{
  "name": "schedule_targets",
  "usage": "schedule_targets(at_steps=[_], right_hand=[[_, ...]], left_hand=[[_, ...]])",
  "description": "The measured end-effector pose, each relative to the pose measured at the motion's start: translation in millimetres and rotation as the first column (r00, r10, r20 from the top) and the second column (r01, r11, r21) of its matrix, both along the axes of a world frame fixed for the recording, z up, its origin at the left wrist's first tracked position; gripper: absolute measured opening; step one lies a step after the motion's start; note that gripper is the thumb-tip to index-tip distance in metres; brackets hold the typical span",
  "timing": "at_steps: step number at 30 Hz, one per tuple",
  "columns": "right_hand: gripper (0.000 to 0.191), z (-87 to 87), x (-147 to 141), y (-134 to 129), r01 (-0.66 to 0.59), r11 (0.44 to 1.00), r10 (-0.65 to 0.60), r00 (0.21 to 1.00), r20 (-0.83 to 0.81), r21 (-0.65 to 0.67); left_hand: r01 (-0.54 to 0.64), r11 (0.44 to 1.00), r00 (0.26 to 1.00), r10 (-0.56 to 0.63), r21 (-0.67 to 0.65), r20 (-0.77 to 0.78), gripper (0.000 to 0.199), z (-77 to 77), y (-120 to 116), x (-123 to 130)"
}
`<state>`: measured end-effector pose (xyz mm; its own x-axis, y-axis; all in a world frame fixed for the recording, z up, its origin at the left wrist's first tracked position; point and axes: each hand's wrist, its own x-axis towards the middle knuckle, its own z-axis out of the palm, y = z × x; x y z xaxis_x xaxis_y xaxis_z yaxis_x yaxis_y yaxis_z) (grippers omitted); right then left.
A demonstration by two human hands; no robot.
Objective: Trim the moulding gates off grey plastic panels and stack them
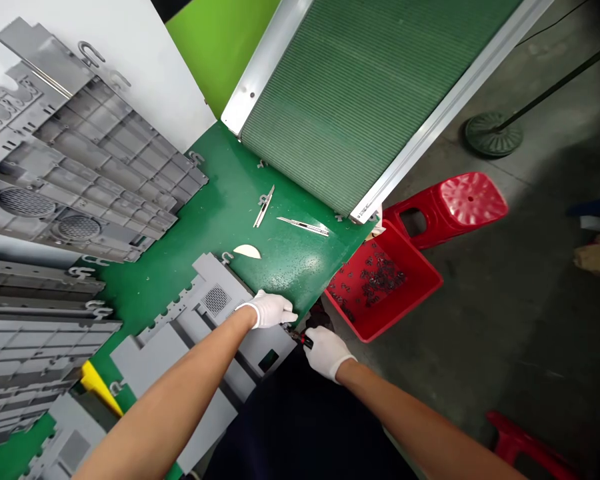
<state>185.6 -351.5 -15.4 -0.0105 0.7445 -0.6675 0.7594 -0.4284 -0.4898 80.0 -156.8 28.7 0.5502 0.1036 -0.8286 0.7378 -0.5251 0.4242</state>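
A grey plastic panel [207,333] with a round-cornered grille and a small rectangular opening lies on the green table [180,250]. My gloved left hand [271,310] rests at the panel's far right corner, its fingers pressed together; what they hold, if anything, is too small to tell. My gloved right hand [326,351] is closed around pliers [304,340] with red and black handles. The pliers' jaws meet the panel's corner, just below my left fingertips.
Two craft knives [264,207] [303,227] and a cream half-disc [247,251] lie beyond the panel. Stacked grey panels [80,180] stand at left. A conveyor [370,93] rises behind. At right are a red bin [405,310] of small dark pieces and a red stool [473,199].
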Motion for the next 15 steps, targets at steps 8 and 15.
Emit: schedule_targets(at_steps=[8,15], right_hand=[[0.013,4.9,-6.9,2.3,0.012,1.000,-0.012,1.000,0.024,-0.013],[0.015,7.1,-5.8,12.9,0.009,0.999,-0.007,0.999,0.042,-0.040]], left_hand=[[0.001,1.000,1.000,-0.001,-0.008,0.000,0.046,-6.5,1.4,-3.0],[-0.006,1.000,1.000,0.006,-0.015,0.000,0.045,-11.6,1.3,-3.9]])
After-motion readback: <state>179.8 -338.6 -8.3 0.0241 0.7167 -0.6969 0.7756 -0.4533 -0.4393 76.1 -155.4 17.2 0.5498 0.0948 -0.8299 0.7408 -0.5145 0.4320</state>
